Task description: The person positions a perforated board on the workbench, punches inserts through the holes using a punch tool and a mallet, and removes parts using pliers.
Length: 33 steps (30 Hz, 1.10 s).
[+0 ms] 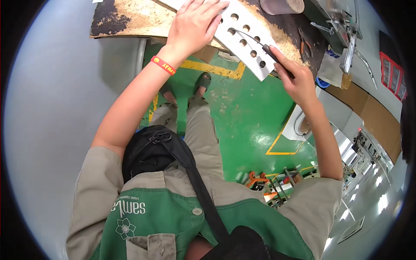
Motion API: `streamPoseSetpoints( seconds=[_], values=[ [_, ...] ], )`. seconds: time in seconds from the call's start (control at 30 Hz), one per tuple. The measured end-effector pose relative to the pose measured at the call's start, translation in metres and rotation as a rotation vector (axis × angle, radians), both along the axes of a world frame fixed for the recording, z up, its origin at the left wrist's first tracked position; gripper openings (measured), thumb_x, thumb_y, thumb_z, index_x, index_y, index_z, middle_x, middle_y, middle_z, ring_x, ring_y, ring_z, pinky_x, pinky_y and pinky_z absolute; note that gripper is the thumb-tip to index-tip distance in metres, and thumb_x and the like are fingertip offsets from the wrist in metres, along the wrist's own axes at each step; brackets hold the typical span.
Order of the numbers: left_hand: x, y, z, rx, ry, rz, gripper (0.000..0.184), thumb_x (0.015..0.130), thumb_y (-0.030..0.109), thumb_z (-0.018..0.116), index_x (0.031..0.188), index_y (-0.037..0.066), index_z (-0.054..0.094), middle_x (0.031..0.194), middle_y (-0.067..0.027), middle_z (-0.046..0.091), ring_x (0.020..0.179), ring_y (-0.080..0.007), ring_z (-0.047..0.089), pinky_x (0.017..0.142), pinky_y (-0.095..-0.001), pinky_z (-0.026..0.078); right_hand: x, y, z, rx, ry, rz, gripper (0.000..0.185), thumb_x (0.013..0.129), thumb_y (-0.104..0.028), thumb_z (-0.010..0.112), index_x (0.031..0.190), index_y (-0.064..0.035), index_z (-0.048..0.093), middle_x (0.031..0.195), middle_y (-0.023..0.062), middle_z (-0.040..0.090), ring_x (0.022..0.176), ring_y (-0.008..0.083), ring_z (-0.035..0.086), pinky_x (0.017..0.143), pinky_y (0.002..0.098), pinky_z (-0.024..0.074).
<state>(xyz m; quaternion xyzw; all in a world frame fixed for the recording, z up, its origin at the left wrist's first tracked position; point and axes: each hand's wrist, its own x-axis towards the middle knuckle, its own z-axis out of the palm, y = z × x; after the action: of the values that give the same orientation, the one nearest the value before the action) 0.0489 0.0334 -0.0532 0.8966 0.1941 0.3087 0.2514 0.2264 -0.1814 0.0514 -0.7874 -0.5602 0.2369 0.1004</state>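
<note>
A white flat plate (pixel 251 47) with two rows of round holes lies on the worn wooden bench, its near end jutting past the edge. My left hand (pixel 195 24) rests flat on the plate's far part, fingers stretched out. In my right hand (pixel 297 80) is a thin hand tool (pixel 271 53) with a black handle and a slim, curved-looking shaft. Its tip is at one of the holes; whether it goes inside I cannot tell. The shaft could be a slim file or a deburring blade.
The bench top (pixel 143 19) has a chipped, dark-stained surface. Pliers (pixel 305 43) lie at its right, near a metal clamp-like fixture (pixel 349 52). A cylindrical object (pixel 281 5) sits at the back. Orange-and-black equipment (pixel 258 180) stands on the green floor (pixel 242 125).
</note>
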Motion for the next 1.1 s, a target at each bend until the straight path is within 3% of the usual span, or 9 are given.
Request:
streamPoseSetpoints(
  seconds=[0.13,0.17,0.27,0.5,0.7,0.83,0.97,1.07,1.1],
  values=[
    [0.000,-0.003,0.004,-0.027,0.071,-0.005,0.037,0.088,0.015,0.059,0.124,0.005,0.059,0.132,-0.0163,0.056,0.128,-0.0353,0.047,0.108,-0.0472,0.035,-0.019,0.002,0.008,-0.066,-0.128,0.005,0.048,0.089,-0.011,0.064,0.134,-0.0265,0.057,0.068,0.0139,0.063,0.054,0.0259,0.057,0.055,0.0346,0.0442],
    [0.025,0.006,-0.008,0.300,-0.564,0.065,0.021,0.091,0.014,0.061,0.108,0.004,0.065,0.109,-0.0140,0.067,0.103,-0.0252,0.063,0.090,-0.0388,0.048,-0.019,0.003,0.011,-0.037,-0.146,0.016,0.047,0.090,-0.015,0.063,0.134,-0.0298,0.057,0.065,0.0120,0.062,0.054,0.0268,0.058,0.053,0.0369,0.0448],
    [0.002,0.001,-0.004,0.098,0.031,-0.004,0.037,0.088,0.015,0.063,0.125,0.017,0.063,0.134,-0.0099,0.058,0.130,-0.0304,0.049,0.108,-0.0442,0.035,-0.010,0.010,0.015,-0.004,-0.166,0.038,0.045,0.090,-0.019,0.061,0.132,-0.0331,0.057,0.063,0.0101,0.062,0.056,0.0279,0.060,0.052,0.0395,0.0461],
    [0.011,-0.021,0.034,-0.216,-0.138,-0.388,0.062,0.063,0.000,0.060,0.125,0.008,0.054,0.112,-0.0108,0.062,0.106,-0.0305,0.059,0.096,-0.0408,0.045,-0.028,-0.015,-0.011,0.064,-0.298,-0.001,0.050,0.092,-0.025,0.060,0.138,-0.0396,0.049,0.067,0.0083,0.059,0.057,0.0262,0.062,0.049,0.0385,0.0478],
    [0.051,-0.072,0.046,-0.127,-0.127,-0.714,0.089,0.062,-0.001,0.069,0.144,0.014,0.037,0.107,-0.0062,0.061,0.096,-0.0260,0.062,0.074,-0.0365,0.053,-0.059,-0.008,-0.002,-0.188,-0.457,-0.063,0.025,0.093,-0.023,0.056,0.105,-0.0008,0.056,0.068,0.0118,0.061,0.053,0.0289,0.063,0.046,0.0394,0.0492],
    [0.056,-0.078,0.043,-0.195,-0.001,-0.728,0.099,0.064,0.006,0.071,0.150,0.029,0.027,0.087,-0.0032,0.064,0.072,-0.0255,0.065,0.053,-0.0361,0.049,-0.064,-0.005,0.004,-0.162,-0.420,-0.061,0.018,0.090,-0.014,0.054,0.093,0.0035,0.053,0.065,0.0143,0.061,0.055,0.0300,0.064,0.047,0.0397,0.0497],
    [0.053,-0.070,0.051,-0.318,0.048,-0.714,0.104,0.064,0.008,0.072,0.152,0.032,0.022,0.072,-0.0051,0.063,0.061,-0.0277,0.064,0.051,-0.0375,0.050,-0.060,0.012,0.035,-0.181,-0.086,-0.129,0.024,0.085,-0.015,0.062,0.095,0.0048,0.053,0.074,0.0202,0.063,0.060,0.0344,0.063,0.055,0.0453,0.0502],
    [0.061,-0.076,0.036,-0.295,-0.161,-0.432,0.084,0.072,0.013,0.078,0.145,0.026,0.036,0.057,-0.0047,0.056,0.047,-0.0268,0.057,0.043,-0.0331,0.043,-0.023,0.032,0.092,-0.138,0.469,-0.196,0.030,0.086,-0.022,0.068,0.106,-0.0014,0.059,0.078,0.0075,0.064,0.064,0.0159,0.061,0.060,0.0297,0.0478],
    [0.063,-0.076,0.041,-0.365,-0.232,-0.376,0.047,0.078,0.020,0.078,0.119,0.020,0.057,0.050,-0.0032,0.051,0.043,-0.0235,0.055,0.041,-0.0319,0.040,0.009,0.034,0.087,0.033,0.671,-0.225,0.027,0.088,-0.021,0.067,0.106,-0.0015,0.061,0.081,0.0004,0.062,0.070,0.0084,0.058,0.063,0.0239,0.0457]
  ],
)
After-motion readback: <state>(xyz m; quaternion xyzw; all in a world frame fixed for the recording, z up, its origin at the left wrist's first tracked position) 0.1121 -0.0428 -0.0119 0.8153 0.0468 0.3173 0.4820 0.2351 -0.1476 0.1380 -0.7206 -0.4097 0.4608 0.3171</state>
